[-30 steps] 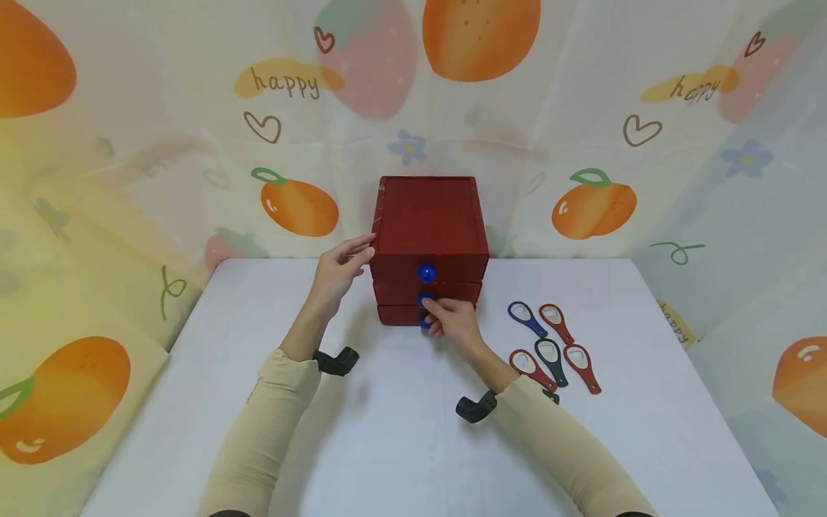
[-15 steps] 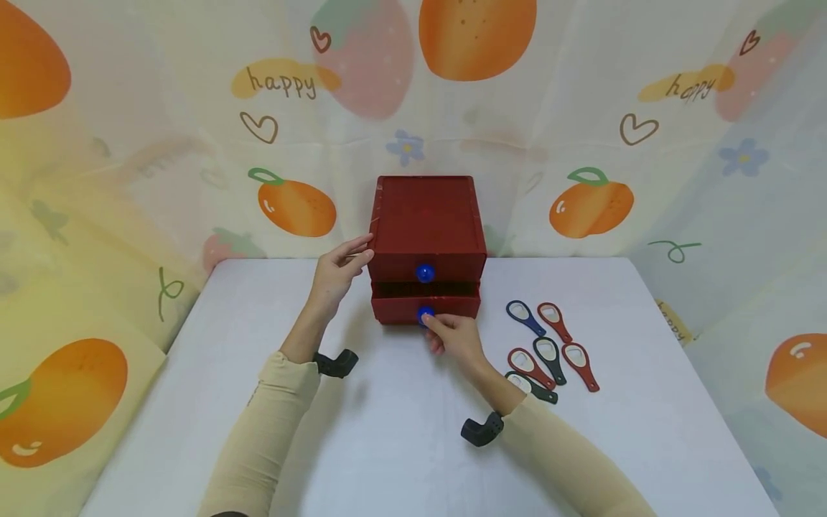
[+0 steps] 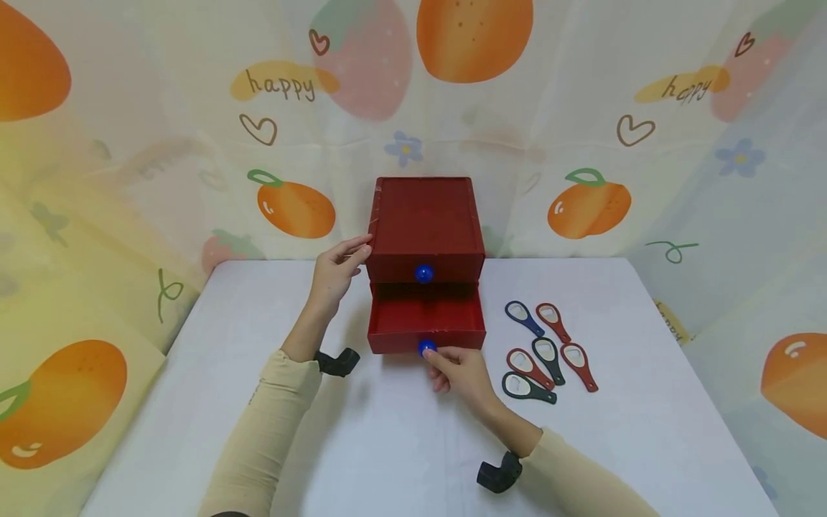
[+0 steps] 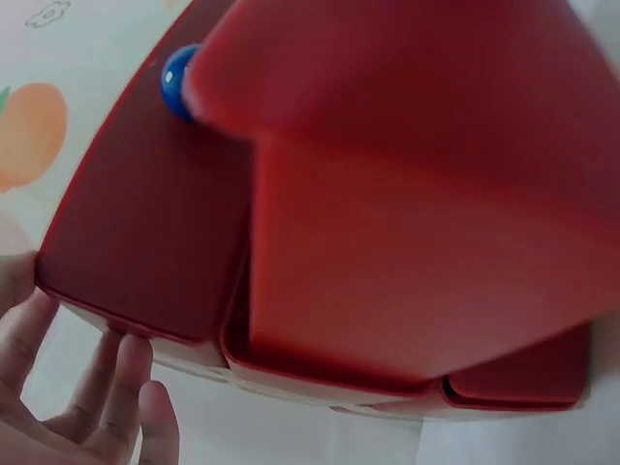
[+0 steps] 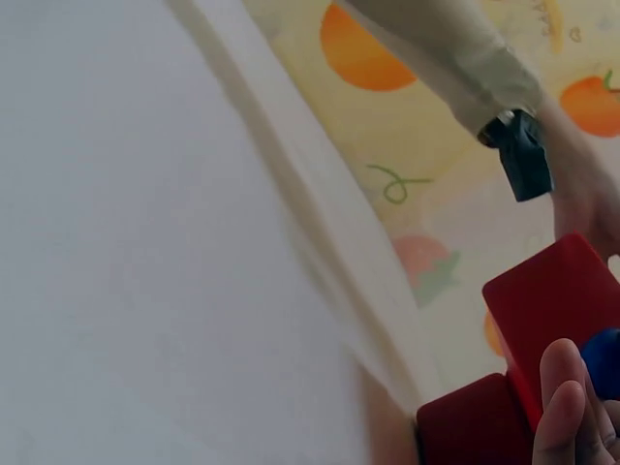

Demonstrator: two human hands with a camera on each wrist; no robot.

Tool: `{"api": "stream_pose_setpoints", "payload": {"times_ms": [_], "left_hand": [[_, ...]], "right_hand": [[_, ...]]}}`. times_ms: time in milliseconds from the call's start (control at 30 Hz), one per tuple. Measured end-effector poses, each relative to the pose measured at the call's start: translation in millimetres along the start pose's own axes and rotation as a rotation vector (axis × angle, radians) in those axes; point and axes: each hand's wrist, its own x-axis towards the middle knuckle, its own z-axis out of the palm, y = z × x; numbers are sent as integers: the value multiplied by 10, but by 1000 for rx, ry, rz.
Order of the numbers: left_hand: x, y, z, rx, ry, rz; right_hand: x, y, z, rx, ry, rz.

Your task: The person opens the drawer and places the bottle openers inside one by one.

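A dark red drawer cabinet [image 3: 426, 215] stands at the back of the table, with its middle drawer [image 3: 426, 316] pulled far out and the red inside showing. My right hand [image 3: 461, 373] pinches the blue knob [image 3: 426, 348] of that drawer between thumb and fingers. At the cabinet's left side my left hand [image 3: 336, 276] rests its fingertips on the upper edge, fingers fairly straight. The top drawer with its own blue knob [image 3: 423, 273] is closed. In the left wrist view the bottom drawer [image 4: 523, 373] is closed too; in the head view the pulled-out drawer hides it.
Right of the cabinet lie several small paddle-shaped pieces with oval windows, like hand magnifiers: a blue one [image 3: 535, 327], red ones such as the rightmost [image 3: 586, 376], and dark green ones such as the nearest [image 3: 541, 393]. A fruit-print cloth [image 3: 504, 143] hangs behind the white table [image 3: 388, 445].
My right hand has moved from the closed drawer fronts toward me, drawing the middle drawer out by its knob. The left hand has stayed at the cabinet's side.
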Motion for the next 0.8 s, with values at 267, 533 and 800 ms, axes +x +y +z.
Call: {"api": "stream_pose_setpoints", "payload": {"times_ms": [267, 533, 800], "left_hand": [[12, 38, 1, 4, 1, -57], [32, 11, -21, -4, -30, -83], [25, 17, -22, -1, -24, -80]], "right_hand": [[-224, 60, 30, 5, -45, -24], [-379, 79, 61, 1, -62, -28], [-408, 165, 73, -31, -86, 13]]}}
